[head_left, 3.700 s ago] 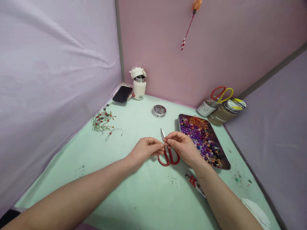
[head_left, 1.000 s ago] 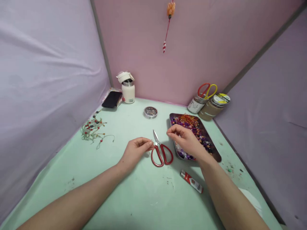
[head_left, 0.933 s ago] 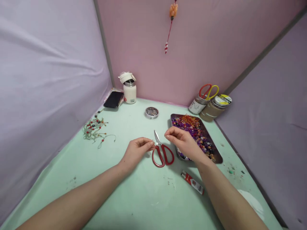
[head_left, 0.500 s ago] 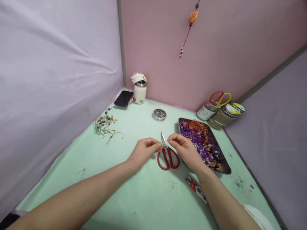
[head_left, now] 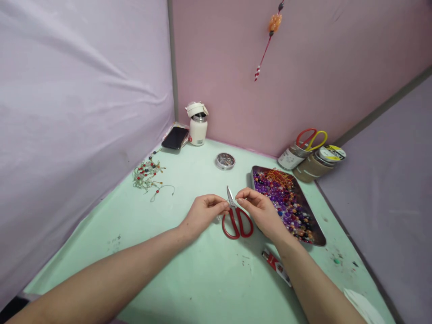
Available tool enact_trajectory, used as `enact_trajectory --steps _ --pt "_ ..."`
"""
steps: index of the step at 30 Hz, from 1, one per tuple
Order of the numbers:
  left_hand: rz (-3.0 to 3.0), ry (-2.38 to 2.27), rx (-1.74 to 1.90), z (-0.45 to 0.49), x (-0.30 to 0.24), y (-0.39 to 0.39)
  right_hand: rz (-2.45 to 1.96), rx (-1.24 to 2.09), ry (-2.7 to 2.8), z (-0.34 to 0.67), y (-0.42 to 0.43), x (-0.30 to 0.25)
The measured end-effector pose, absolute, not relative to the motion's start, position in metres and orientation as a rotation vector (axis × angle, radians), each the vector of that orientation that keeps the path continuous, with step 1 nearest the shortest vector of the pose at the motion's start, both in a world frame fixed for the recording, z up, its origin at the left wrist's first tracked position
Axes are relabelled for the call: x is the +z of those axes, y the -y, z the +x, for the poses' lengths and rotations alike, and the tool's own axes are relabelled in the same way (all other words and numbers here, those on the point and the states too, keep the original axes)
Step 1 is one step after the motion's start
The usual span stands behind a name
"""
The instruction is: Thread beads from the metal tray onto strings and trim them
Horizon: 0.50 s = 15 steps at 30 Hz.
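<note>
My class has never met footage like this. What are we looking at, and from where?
There is no machine: a person works with two bare hands, and a camera worn on the head looks forward and down. On the pale green table lie red-handled scissors, a tray of mixed beads, a red-and-white lighter, a small round container and tangled beaded strings. A phone and white bottle are farther back. The left hand and right hand pinch their fingertips near the scissors; what they hold is too small to tell.
</note>
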State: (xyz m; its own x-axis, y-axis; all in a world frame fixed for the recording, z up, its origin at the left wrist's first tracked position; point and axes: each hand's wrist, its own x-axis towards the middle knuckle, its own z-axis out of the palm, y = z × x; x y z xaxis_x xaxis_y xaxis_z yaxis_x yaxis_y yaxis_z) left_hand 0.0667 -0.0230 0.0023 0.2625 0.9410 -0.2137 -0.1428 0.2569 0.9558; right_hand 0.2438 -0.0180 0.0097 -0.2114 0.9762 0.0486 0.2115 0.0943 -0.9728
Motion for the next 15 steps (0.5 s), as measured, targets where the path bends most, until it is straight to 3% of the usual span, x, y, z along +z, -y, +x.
enact_trajectory --steps 15 --pt "1.025 -1.030 0.924 0.0667 0.0012 0.0226 -1.239 0.964 1.766 0.2450 0.0197 0.0071"
